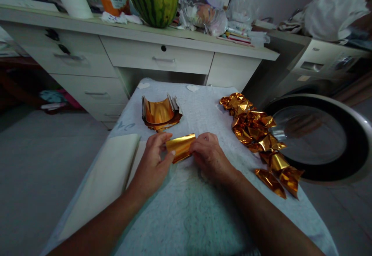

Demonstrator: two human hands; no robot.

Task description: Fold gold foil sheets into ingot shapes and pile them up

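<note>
Head view: I log the gold foil sheet nearer the camera than the curved foil stack, slightly to its right. Left hand: fingers curled, little gap, thumb and fingertips pinching the sheet's left end. Right hand: fingers bent nearly closed on its right end. I note folded foil pieces well right of the stack, a pale cloth beneath it.

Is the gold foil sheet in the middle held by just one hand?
No, the left hand and right hand grip the gold foil sheet at opposite ends.
</note>
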